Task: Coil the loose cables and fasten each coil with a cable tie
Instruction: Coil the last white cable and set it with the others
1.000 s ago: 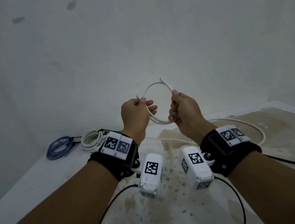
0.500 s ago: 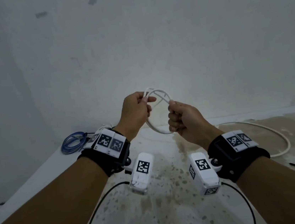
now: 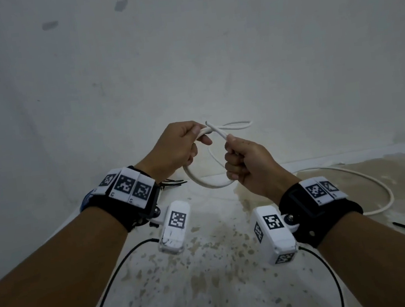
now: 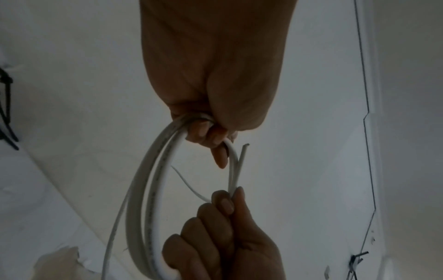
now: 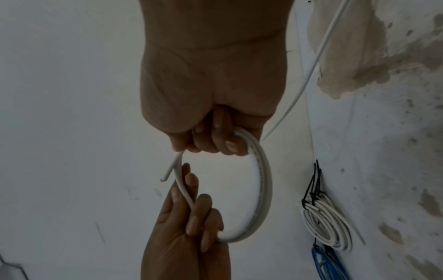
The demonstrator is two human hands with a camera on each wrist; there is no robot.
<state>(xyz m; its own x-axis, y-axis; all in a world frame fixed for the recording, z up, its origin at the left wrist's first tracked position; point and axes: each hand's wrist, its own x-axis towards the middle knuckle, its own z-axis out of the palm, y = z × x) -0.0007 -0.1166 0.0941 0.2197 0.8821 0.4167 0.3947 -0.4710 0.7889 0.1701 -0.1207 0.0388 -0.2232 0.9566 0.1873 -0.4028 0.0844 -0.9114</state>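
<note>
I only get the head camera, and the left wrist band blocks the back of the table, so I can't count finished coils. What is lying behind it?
Observer: The right wrist view shows a white coil lying there, bound with black ties, and a blue coil right next to it.
Operator: And the cable in hand, how many loops does it have?
Observer: The left wrist view shows two strands of the white cable side by side, running from the left hand to the right hand. Both hands grip it.
</note>
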